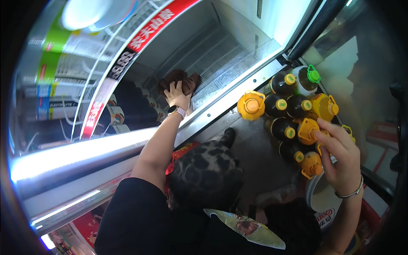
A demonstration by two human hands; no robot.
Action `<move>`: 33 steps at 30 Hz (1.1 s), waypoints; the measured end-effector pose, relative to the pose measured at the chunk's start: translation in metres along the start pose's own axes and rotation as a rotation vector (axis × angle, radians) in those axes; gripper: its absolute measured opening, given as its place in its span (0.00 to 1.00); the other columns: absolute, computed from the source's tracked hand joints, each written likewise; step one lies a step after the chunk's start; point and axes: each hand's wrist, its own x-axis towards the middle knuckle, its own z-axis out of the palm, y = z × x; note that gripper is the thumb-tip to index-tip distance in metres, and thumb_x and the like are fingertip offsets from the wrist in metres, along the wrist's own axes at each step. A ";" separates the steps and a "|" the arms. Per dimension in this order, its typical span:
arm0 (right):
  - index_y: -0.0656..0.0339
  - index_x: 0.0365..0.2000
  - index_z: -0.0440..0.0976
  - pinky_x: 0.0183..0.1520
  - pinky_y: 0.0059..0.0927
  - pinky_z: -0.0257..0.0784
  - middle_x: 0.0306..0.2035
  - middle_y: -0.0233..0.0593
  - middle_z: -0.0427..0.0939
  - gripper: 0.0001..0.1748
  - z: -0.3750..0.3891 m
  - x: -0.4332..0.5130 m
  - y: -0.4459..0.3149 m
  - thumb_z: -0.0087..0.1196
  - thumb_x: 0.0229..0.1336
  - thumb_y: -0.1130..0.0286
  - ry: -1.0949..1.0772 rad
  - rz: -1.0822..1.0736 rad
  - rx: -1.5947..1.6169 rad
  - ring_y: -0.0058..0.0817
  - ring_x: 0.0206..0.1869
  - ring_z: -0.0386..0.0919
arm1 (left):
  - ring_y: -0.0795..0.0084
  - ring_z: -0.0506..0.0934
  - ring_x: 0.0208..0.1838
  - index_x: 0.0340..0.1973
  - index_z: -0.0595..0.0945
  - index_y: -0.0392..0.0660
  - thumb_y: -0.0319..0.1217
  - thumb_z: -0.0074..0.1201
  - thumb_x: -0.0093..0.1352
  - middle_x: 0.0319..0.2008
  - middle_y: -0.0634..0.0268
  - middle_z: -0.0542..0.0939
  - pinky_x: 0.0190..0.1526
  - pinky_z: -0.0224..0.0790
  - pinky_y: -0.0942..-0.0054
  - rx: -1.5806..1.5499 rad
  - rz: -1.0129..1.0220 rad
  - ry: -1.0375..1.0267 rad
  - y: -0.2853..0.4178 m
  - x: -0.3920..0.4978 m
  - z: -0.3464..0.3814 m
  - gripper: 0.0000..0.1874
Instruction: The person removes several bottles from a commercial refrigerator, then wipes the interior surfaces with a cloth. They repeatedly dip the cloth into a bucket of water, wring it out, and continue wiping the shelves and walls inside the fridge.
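My left hand point(178, 97) reaches into the drinks fridge, wearing a dark-faced watch. It presses a bunched brown cloth point(183, 79) against the wire-rack floor point(220, 54) just behind the front sill. On the right, my right hand point(341, 156) hovers over a group of bottles, its fingers bent and apart. The fingertips overlap an orange-capped bottle with a carry handle point(307, 130); whether they touch it I cannot tell. Dark bottles with yellow caps point(280, 104) stand around it on the floor. One orange-topped bottle point(251, 105) stands by the sill.
Dark bottles point(116, 114) lie at the left inside the fridge, below a shelf with a red price strip point(149, 30). An open glass door point(360, 79) flanks the floor bottles. A whitish bucket point(322, 194) sits below my right hand. A spotted dark shape point(205, 175) is under my chest.
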 end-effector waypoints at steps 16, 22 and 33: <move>0.69 0.44 0.80 0.52 0.27 0.76 0.46 0.47 0.83 0.19 -0.001 -0.222 -0.111 0.55 0.49 0.87 0.311 0.436 0.389 0.35 0.48 0.83 | 0.57 0.79 0.52 0.58 0.73 0.42 0.36 0.57 0.69 0.53 0.54 0.80 0.43 0.79 0.59 -2.177 0.127 -1.214 0.099 -0.030 -0.162 0.24; 0.66 0.51 0.78 0.55 0.27 0.75 0.50 0.42 0.80 0.20 0.001 -0.242 -0.105 0.56 0.57 0.83 0.284 0.476 0.644 0.26 0.53 0.78 | 0.47 0.64 0.72 0.71 0.62 0.52 0.62 0.38 0.74 0.72 0.54 0.64 0.63 0.62 0.29 -2.129 0.446 -1.608 0.174 -0.136 -0.275 0.38; 0.60 0.62 0.69 0.50 0.34 0.79 0.55 0.42 0.77 0.29 -0.023 -0.270 0.007 0.61 0.64 0.64 0.564 0.575 1.027 0.29 0.52 0.78 | 0.55 0.72 0.66 0.65 0.71 0.46 0.56 0.46 0.73 0.65 0.57 0.73 0.71 0.58 0.53 -1.527 0.463 -1.993 0.335 -0.301 -0.283 0.34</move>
